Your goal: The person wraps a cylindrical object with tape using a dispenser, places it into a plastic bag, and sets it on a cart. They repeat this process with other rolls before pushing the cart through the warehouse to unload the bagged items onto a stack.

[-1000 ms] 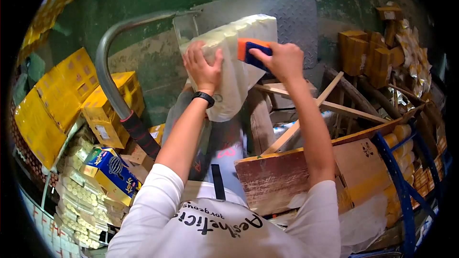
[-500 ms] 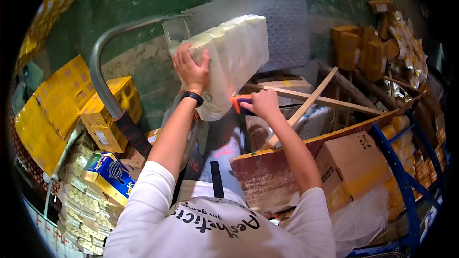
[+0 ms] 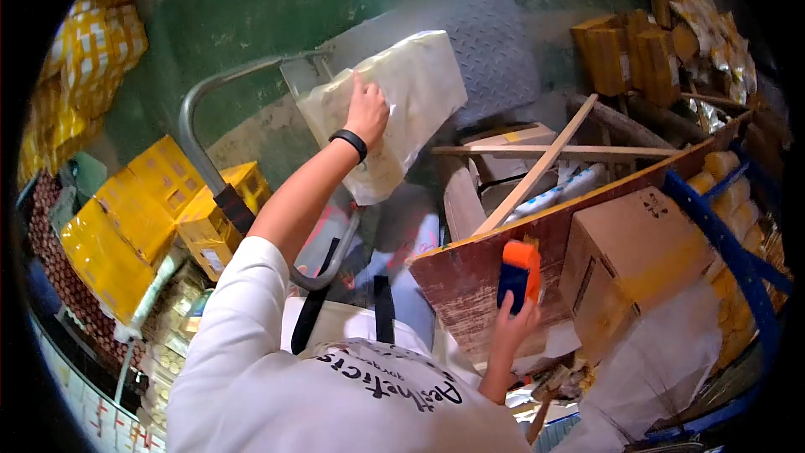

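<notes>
A whitish bundle wrapped in plastic (image 3: 419,92) stands tilted in front of me, beside a bent metal tube handle. My left hand (image 3: 367,113) is closed on its upper part, index finger stretched toward the top edge. A dark wristband (image 3: 350,143) circles that wrist. Low on the right, my right hand (image 3: 513,327) is wrapped round the lower end of an orange and dark-blue hand tool (image 3: 518,273). That tool is apart from the bundle and overlaps a reddish wooden board (image 3: 453,294) in this view.
The tube handle (image 3: 191,117) arches at left. Yellow-taped cartons (image 3: 126,226) lie beyond it. Two wooden strips (image 3: 545,159) cross at right, near a brown carton (image 3: 641,243) and a blue metal frame (image 3: 725,247). A grey textured plate (image 3: 495,50) lies behind the bundle.
My right hand has drawn the orange and dark-blue tool away from the bundle, down and to the right. My left hand has shifted right along the bundle, and the view has turned slightly.
</notes>
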Demonstrator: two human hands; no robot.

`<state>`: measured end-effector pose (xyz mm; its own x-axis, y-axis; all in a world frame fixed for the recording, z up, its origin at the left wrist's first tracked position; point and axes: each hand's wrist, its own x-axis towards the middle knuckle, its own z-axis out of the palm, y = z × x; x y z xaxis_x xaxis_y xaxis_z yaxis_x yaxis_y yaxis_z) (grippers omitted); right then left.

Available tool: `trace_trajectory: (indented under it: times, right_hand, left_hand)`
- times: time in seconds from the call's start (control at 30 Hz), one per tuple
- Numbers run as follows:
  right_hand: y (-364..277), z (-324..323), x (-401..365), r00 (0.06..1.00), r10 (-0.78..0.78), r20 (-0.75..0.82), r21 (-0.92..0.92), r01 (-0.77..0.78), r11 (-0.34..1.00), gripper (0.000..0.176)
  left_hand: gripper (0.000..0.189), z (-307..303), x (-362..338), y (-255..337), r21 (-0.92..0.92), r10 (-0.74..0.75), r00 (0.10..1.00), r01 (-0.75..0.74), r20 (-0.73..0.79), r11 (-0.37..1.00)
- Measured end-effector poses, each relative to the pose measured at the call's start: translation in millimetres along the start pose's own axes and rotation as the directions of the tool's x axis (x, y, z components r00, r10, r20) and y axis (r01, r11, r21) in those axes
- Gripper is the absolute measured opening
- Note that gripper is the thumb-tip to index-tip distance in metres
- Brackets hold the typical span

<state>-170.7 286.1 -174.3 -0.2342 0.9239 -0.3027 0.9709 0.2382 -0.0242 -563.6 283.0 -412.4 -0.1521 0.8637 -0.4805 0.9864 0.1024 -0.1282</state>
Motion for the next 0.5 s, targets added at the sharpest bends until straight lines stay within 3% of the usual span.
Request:
trace_trajectory:
  times: [0.1, 0.2, 0.27, 0.33, 0.4, 0.43, 0.5]
  right_hand:
    - [39, 16, -59, 0.972, 0.222, -0.082, -0.068, -0.228, 0.971, 0.04]
    - [65, 26, -85, 0.888, 0.448, -0.103, -0.03, -0.453, 0.891, 0.043]
    - [89, 39, -95, 0.796, 0.604, -0.037, 0.079, -0.6, 0.796, 0.044]
    - [118, 53, -107, 0.827, 0.556, -0.084, 0.157, -0.54, 0.827, 0.041]
    - [114, 48, -104, 0.894, 0.431, -0.123, 0.123, -0.418, 0.9, 0.038]
    - [100, 39, -97, 0.832, 0.546, -0.101, 0.032, -0.546, 0.837, 0.033]
    - [92, 33, -84, 0.874, 0.449, -0.184, 0.098, -0.438, 0.893, 0.03]
  left_hand:
    - [0.021, 2, 4, 3, -0.043, -0.031, 0.999, 0.032, 0.032, 0.999]
    - [0.024, -7, 3, 10, -0.212, 0.05, 0.968, 0.003, 0.244, 0.977]
    - [0.026, 5, -5, 22, -0.091, 0.078, 0.981, -0.063, 0.178, 0.994]
    - [0.026, 11, -9, 25, -0.026, 0.076, 0.98, -0.072, 0.183, 0.997]
    - [0.024, 22, -10, 3, 0.043, 0.019, 0.997, -0.016, -0.072, 0.999]
    - [0.023, 23, -8, -14, 0.017, 0.054, 0.998, -0.054, -0.012, 0.998]
    - [0.022, 0, -9, -31, -0.011, 0.09, 0.995, -0.09, 0.044, 0.996]
